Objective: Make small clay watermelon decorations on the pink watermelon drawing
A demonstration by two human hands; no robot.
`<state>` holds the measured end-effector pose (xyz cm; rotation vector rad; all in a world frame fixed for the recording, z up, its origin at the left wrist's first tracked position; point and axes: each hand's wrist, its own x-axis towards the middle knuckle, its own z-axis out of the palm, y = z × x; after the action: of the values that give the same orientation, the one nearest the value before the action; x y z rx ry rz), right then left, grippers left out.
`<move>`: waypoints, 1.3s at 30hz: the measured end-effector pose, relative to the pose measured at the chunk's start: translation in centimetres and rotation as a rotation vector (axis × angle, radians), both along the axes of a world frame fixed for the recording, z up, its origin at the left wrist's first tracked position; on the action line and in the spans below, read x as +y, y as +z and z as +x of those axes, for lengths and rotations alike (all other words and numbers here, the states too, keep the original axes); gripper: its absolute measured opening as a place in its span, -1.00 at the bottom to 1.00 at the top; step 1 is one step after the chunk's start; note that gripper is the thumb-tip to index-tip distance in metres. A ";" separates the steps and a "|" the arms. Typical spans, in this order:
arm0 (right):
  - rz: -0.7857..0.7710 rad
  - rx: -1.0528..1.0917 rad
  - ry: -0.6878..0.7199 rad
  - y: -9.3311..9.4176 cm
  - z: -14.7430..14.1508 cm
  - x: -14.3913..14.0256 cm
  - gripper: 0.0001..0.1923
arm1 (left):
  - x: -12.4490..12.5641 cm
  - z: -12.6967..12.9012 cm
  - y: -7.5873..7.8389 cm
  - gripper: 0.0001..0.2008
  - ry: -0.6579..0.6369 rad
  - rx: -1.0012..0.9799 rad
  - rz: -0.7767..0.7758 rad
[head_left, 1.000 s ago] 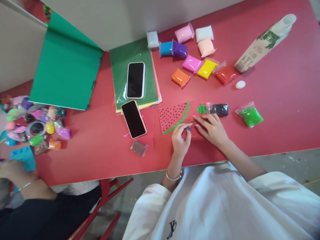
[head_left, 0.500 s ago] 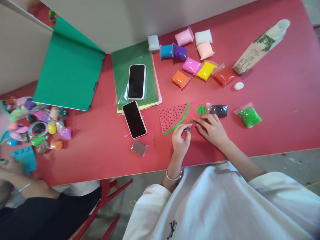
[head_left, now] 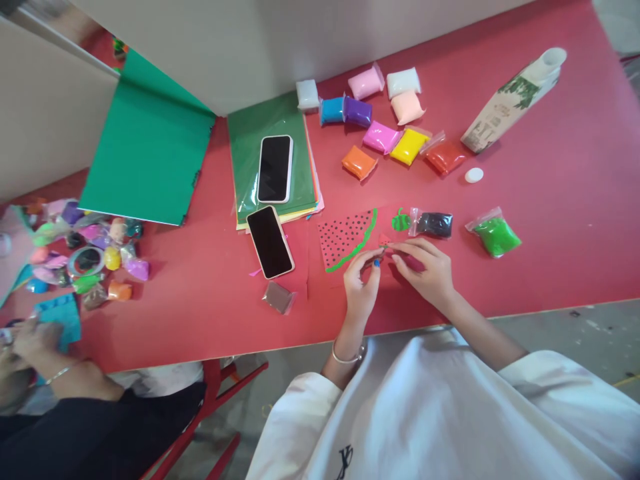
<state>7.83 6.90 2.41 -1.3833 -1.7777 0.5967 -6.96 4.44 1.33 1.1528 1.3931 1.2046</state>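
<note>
My left hand (head_left: pixel 361 283) is closed in a pinch, a dark spot at its fingertips too small to make out. My right hand (head_left: pixel 425 270) lies low over the table with fingers stretched out and thumb apart. Its index fingertip meets a small red watermelon slice (head_left: pixel 384 239) with dark specks, which both hands' fingers partly cover. To the left is a large watermelon wedge (head_left: pixel 347 237) with black dots and a wavy green rind. Just beyond the right hand are a small striped green melon shape (head_left: pixel 401 220) and a bag of black clay (head_left: pixel 434 225).
Bags of green clay (head_left: pixel 497 235), red clay (head_left: pixel 446 157) and brown clay (head_left: pixel 279 297) lie around. A tall carton (head_left: pixel 513 103) stands behind a white cap (head_left: pixel 474 175). Two phones, one on green sheets (head_left: pixel 243 153), lie left. A co-worker's hand (head_left: pixel 33 343) is at far left.
My right hand's fingers have drawn slightly down and closer to my left fingertips, and more of the small watermelon slice shows. The view has shifted slightly. The co-worker's hands moved.
</note>
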 end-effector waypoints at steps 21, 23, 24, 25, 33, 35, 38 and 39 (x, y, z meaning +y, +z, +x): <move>-0.226 0.340 -0.028 0.8 1.1 0.5 -0.86 | -0.2 1.2 2.6 -0.76 -0.042 0.328 0.159; -0.295 0.424 -0.005 0.8 1.1 0.4 -0.85 | 0.0 1.1 2.8 -0.76 -0.050 0.433 0.220; -0.323 0.460 0.002 0.7 1.1 0.4 -0.85 | 0.1 1.1 2.8 -0.76 -0.053 0.458 0.235; -0.345 0.490 0.006 0.7 1.1 0.4 -0.85 | 0.2 1.0 2.8 -0.76 -0.052 0.472 0.245; -0.429 0.573 0.062 0.2 1.9 0.5 -0.82 | 0.4 0.0 2.7 -0.75 0.013 0.540 0.240; -0.409 0.524 0.058 0.2 2.0 0.6 -0.83 | 0.4 -0.4 2.6 -0.75 0.023 0.549 0.239; -0.304 0.363 0.057 0.5 1.9 1.1 -0.86 | 0.4 -0.7 2.3 -0.75 0.031 0.568 0.248; -0.249 0.287 0.063 0.5 1.9 1.4 -0.88 | 0.4 -0.8 2.1 -0.75 0.029 0.578 0.251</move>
<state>9.71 8.35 2.94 -1.3293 -1.5590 1.0260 -7.73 4.80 3.45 1.7594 1.7121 1.1348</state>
